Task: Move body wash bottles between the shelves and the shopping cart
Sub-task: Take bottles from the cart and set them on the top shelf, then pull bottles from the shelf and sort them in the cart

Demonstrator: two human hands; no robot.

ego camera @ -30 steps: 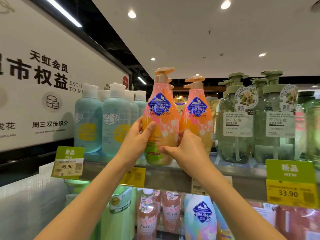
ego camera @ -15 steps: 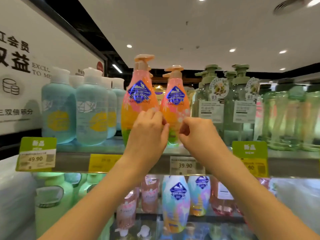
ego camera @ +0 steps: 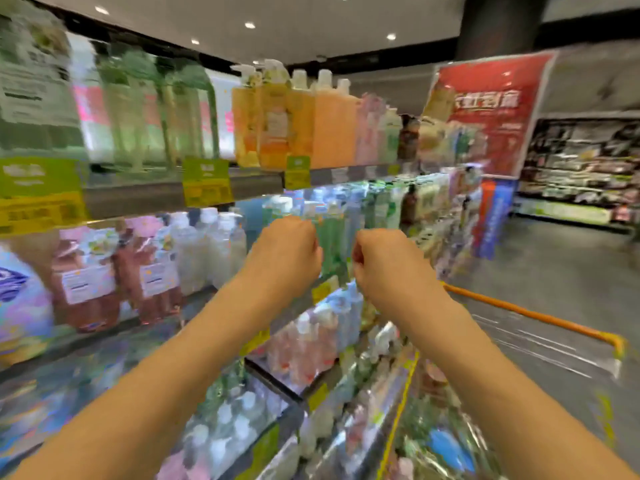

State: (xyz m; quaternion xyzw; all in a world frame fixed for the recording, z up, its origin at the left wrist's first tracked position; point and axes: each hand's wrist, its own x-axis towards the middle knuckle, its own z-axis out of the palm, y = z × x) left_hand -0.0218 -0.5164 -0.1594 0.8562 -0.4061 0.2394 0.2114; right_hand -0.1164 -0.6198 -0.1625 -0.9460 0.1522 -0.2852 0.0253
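The picture is blurred by motion. My left hand (ego camera: 285,247) and my right hand (ego camera: 384,261) are raised side by side in front of the shelves, fingers curled, and neither holds anything. Orange body wash bottles (ego camera: 332,126) stand on the top shelf (ego camera: 145,199) above the hands, with green ones (ego camera: 149,109) to their left. The shopping cart (ego camera: 530,315), with an orange rim, is at the lower right. Blurred bottles (ego camera: 446,445) lie inside it.
Lower shelves hold pink refill pouches (ego camera: 86,278) and several clear bottles (ego camera: 221,251). A red poster (ego camera: 491,109) stands at the shelf row's far end. Grey aisle floor (ego camera: 561,271) stretches right toward more shelving (ego camera: 581,168).
Both hands let go of the pink-orange bottle, left standing on the top shelf, and drew back with fingers curled. The view has swung right and down, bringing the cart into sight.
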